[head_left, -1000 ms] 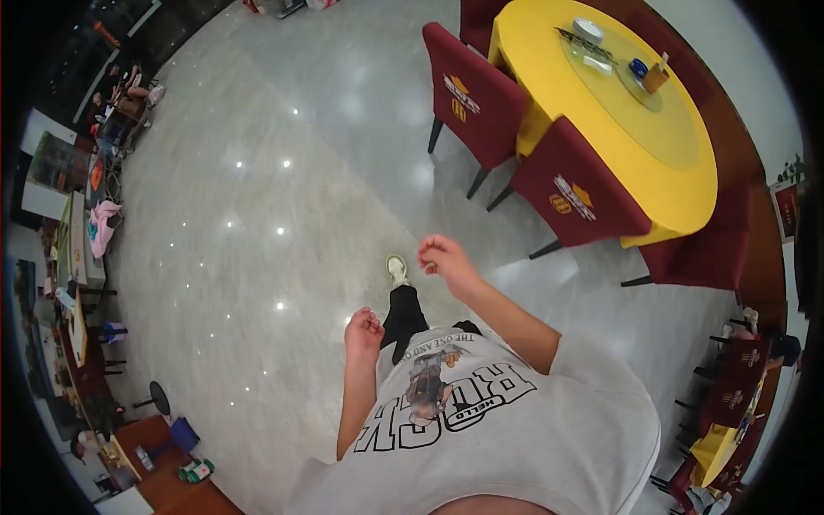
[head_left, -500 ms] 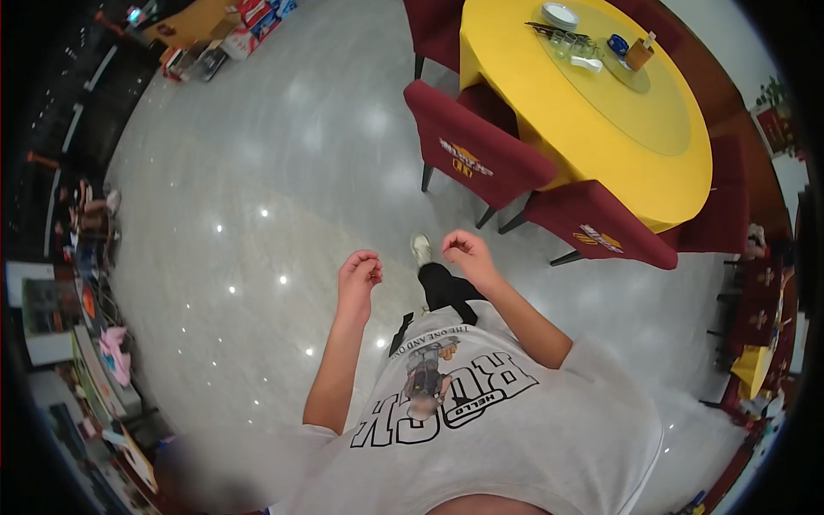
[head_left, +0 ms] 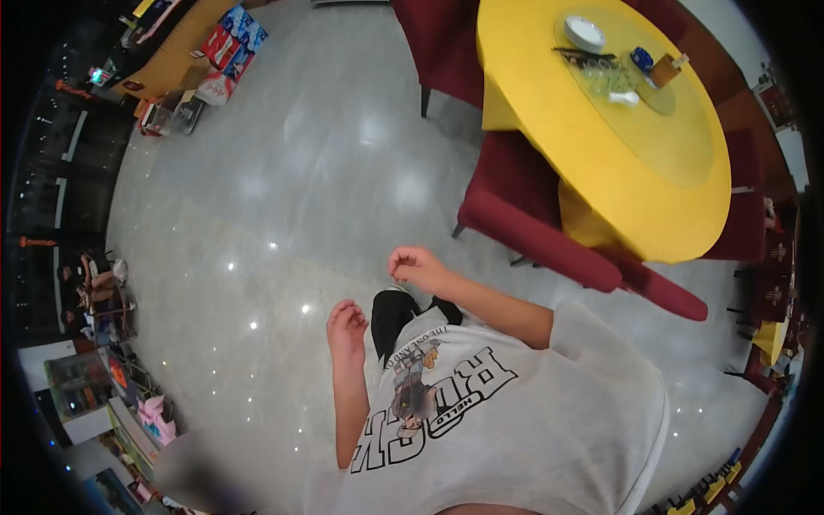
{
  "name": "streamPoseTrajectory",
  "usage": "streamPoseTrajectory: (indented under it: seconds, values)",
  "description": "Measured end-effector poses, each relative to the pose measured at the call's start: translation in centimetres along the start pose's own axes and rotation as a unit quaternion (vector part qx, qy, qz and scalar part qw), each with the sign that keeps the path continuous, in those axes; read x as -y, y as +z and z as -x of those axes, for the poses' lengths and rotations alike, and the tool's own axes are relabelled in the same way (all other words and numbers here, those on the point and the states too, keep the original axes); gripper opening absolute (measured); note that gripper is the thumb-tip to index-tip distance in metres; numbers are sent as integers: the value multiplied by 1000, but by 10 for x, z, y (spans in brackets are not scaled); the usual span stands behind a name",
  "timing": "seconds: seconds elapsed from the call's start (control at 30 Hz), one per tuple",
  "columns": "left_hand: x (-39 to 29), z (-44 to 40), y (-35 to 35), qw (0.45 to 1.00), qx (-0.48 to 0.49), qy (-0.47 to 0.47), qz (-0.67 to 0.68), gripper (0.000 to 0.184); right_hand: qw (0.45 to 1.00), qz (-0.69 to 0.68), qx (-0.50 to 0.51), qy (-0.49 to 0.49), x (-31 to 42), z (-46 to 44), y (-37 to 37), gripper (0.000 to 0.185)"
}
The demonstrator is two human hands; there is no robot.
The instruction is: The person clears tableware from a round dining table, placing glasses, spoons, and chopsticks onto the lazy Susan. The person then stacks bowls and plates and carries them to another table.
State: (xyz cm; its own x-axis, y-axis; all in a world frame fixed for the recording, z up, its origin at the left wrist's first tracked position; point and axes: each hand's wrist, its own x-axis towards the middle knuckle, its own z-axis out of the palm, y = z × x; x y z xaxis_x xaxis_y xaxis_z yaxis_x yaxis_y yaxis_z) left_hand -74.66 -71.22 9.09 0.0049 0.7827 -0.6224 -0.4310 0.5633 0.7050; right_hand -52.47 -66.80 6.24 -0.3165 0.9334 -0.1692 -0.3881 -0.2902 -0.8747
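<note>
My left hand (head_left: 347, 331) hangs in the air in front of my shirt. Its fingers are half curled and a little apart, with nothing in them. Further forward and to the right is my right hand (head_left: 418, 267), loosely bent, with a gap between thumb and fingers; I see no object in it. Neither hand touches anything. Below them are my dark trousers (head_left: 394, 319) and my white printed shirt (head_left: 549, 412). The nearest furniture is a dark red chair (head_left: 532, 232) to the right of my right hand.
A round table with a yellow cloth (head_left: 532, 94) stands ahead right, bearing stacked white plates (head_left: 584, 33), glasses and a brown holder (head_left: 665, 70). Cartons (head_left: 225, 51) lie far left on the shiny grey floor (head_left: 257, 172). A pink object (head_left: 154, 419) is at lower left.
I have moved forward, so the chairs now appear closer and lower. My right hand has swung left and slightly down in view, and my left hand sits lower. Both stay without an object.
</note>
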Motion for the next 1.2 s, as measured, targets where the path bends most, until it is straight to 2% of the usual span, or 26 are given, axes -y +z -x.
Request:
streamPoseTrajectory:
  seconds: [0.03, 0.1, 0.2, 0.23, 0.33, 0.5, 0.6, 0.7, 0.83, 0.97, 1.03, 1.07, 1.13, 1.2]
  values:
    - [-10, -17, -4, 999, -28, 6, 31, 14, 1000, 6, -4, -3, 9, -16, -1, 5]
    - [-17, -64, -12, 998, -21, -3, 55, 14, 999, -19, -39, 19, 22, -47, -2, 5]
    - [-36, -122, 0, 988, 26, -113, 104, 14, 996, -30, -86, 6, 17, -94, -13, 4]
    - [-49, -136, 7, 987, 35, -125, 93, 14, 994, -26, -109, 8, 18, -107, -14, 3]
    - [-97, -195, 38, 981, 151, -114, -46, 15, 981, -55, -183, 32, 38, -143, -14, 6]
    - [-165, -297, 87, 954, 194, -161, -160, 14, 967, -75, -243, -30, 68, -166, -31, 5]
    - [-195, -346, 136, 943, 233, -146, -186, 14, 907, -166, -381, -60, 81, -158, -48, 7]
    - [-212, -377, 203, 932, 242, -139, -232, 14, 853, -226, -460, -100, 77, -159, -76, 4]
    - [-189, -399, 286, 910, 283, -170, -250, 14, 796, -293, -505, -161, 91, -173, -122, 4]
    - [-144, -390, 369, 845, 376, -240, -296, 14, 746, -355, -536, -173, 116, -187, -168, 5]
    - [-125, -372, 407, 799, 433, -239, -342, 14, 733, -356, -538, -214, 122, -192, -194, 5]
    - [-116, -367, 425, 791, 435, -241, -355, 14, 721, -362, -551, -213, 129, -193, -204, 6]
    - [-101, -361, 457, 726, 505, -281, -374, 13, 694, -379, -576, -208, 139, -192, -219, 6]
    - [-92, -366, 483, 703, 515, -293, -393, 13, 672, -380, -604, -200, 149, -183, -238, 4]
